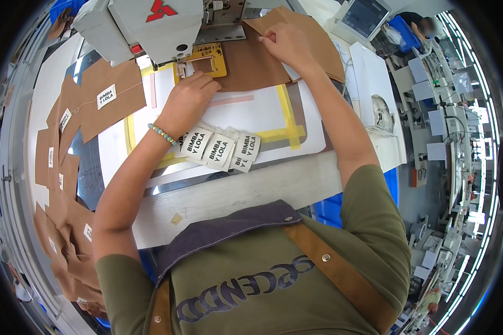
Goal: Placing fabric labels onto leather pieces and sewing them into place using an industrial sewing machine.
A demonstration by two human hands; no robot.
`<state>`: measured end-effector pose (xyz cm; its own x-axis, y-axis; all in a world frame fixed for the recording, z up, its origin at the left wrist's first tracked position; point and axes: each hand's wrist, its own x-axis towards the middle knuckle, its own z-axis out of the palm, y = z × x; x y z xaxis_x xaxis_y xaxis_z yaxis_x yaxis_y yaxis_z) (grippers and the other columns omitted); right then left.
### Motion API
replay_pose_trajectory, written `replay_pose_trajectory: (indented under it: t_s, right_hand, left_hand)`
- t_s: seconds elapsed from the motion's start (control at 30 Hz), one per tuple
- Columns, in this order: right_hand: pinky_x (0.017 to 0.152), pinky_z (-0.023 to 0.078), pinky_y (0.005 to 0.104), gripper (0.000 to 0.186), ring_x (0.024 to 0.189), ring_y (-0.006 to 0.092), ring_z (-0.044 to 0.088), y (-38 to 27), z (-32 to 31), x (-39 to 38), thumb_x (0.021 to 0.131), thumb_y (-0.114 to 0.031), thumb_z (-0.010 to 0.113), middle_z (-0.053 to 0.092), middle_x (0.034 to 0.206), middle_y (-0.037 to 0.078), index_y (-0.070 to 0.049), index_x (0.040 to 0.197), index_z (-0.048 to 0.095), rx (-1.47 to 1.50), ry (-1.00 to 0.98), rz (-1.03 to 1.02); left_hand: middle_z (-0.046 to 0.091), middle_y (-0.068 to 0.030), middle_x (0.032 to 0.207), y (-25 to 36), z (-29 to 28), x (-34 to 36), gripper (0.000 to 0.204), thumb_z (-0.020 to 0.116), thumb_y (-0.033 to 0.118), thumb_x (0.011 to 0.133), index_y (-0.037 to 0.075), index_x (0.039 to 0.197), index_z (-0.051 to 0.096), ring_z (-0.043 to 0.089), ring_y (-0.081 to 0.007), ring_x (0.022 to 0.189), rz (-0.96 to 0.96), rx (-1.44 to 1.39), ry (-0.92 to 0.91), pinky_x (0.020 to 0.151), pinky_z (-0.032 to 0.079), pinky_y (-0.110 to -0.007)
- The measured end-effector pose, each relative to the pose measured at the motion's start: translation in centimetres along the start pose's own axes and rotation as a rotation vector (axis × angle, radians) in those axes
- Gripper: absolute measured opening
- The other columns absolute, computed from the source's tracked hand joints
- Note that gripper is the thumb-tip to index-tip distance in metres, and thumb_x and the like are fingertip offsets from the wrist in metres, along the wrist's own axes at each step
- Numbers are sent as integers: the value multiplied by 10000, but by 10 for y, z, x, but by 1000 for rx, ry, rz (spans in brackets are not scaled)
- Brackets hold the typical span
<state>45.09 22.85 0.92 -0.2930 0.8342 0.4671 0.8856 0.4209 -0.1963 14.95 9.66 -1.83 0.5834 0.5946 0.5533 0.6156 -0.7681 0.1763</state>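
Observation:
Below the head of a white sewing machine (159, 30), a yellow template (221, 66) with a rectangular window lies over a brown fabric panel (254, 72). My left hand (189, 102) is at the template's lower left edge, its fingers bent and close together. What they pinch, if anything, is hidden. My right hand (286, 47) is closed, thumb against forefinger, on the edge of a brown panel (313, 47) in the stack right of the machine. Several white labels with black print (219, 151) lie overlapped just below my left wrist.
Labelled brown panels (114, 103) spread leftward, joined by thread, and more (70, 245) hang in a heap over the table's left side. Yellow tape (289, 114) borders the white work plate. A control screen (364, 19) stands at the back right. Blue bins sit beneath the table edge.

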Motion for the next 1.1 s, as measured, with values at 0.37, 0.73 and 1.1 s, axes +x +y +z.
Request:
replay_pose_trajectory:
  t_s: [0.37, 0.73, 1.1]
  right_hand:
    - [952, 570, 506, 362, 1085, 406, 736, 124, -35, 10, 965, -358, 687, 783, 1196, 182, -57, 1122, 812, -110, 237, 325]
    - [1288, 322, 519, 456, 1555, 345, 445, -32, -42, -107, 1079, -295, 633, 589, 1604, 100, -64, 1472, 658, 91, -181, -358]
    - [1329, 188, 633, 584, 1629, 333, 304, -79, -30, -139, 1126, -426, 553, 432, 1729, 57, -94, 1605, 524, 71, -374, -347]
  left_hand:
    - [701, -100, 1025, -8, -22, -17, 138, 681, 42, 845, 34, 982, 689, 685, -286, 1032, 68, 105, -63, 909, 598, -393]
    - [753, -78, 1186, -24, -41, -50, 269, 687, 74, 861, 26, 1121, 734, 701, -240, 1161, 76, 312, -85, 959, 609, -364]
    - [717, -91, 1426, -11, -72, -91, 403, 753, 79, 921, 22, 1319, 731, 633, -319, 1342, -185, 220, -147, 1107, 550, -443]
